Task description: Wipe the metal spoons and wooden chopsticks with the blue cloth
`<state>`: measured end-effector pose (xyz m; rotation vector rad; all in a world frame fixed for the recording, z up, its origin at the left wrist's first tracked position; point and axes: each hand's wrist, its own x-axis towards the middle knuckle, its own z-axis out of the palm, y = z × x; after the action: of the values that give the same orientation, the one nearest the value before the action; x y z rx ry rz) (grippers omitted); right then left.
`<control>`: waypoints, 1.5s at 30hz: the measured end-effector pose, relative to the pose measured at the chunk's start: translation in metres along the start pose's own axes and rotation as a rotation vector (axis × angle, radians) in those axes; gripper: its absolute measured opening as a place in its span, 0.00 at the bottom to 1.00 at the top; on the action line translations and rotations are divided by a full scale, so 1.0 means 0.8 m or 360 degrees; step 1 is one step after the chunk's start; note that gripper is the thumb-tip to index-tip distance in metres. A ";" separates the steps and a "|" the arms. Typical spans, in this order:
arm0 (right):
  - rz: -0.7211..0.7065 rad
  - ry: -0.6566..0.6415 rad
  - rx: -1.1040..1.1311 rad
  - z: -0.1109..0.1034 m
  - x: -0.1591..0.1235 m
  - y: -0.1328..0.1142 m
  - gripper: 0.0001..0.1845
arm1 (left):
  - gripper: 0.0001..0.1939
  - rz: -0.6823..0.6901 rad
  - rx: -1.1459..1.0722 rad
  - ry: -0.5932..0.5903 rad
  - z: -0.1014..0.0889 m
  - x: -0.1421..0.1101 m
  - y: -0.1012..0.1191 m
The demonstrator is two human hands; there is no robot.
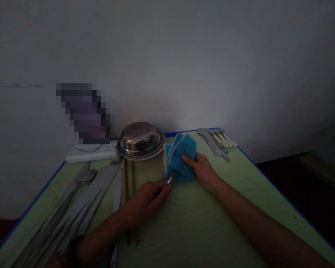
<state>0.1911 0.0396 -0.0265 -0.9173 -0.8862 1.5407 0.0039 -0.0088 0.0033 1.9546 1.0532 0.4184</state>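
Note:
My right hand (199,169) is closed around a folded blue cloth (181,158) with white edging, thumb on top. My left hand (153,197) pinches a shiny metal utensil (170,178). Its far end goes into the lower part of the cloth and is hidden, so its kind does not show. Both hands are over the middle of the green table (201,227). Behind my left forearm lie two wooden sticks (132,208), like chopsticks, partly covered by the arm.
An upturned metal bowl (141,139) stands near the wall. Long knives (92,190) and a ladle (85,176) lie on the left. Spoons (210,141) and white-handled cutlery (222,137) lie at the back right. A white packet (91,152) is at the back left, below a pixelated object (85,111).

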 end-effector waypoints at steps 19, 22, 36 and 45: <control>-0.0012 0.0199 0.0581 0.009 0.004 -0.014 0.13 | 0.19 -0.0076 -0.0065 0.0053 0.002 0.000 -0.003; -0.0034 0.0208 0.0570 0.007 0.006 -0.010 0.13 | 0.19 -0.0063 -0.0058 0.0057 0.003 0.001 -0.003; 0.0025 0.0062 0.0168 -0.001 0.004 0.000 0.17 | 0.17 -0.0012 0.0017 0.0030 0.002 0.001 -0.001; 0.0114 0.0125 0.0275 0.002 0.003 -0.007 0.14 | 0.18 -0.0013 0.0017 0.0048 0.003 0.001 -0.003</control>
<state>0.1916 0.0426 -0.0209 -0.8861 -0.6593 1.6043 0.0048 -0.0087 0.0001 1.9585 1.0845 0.4395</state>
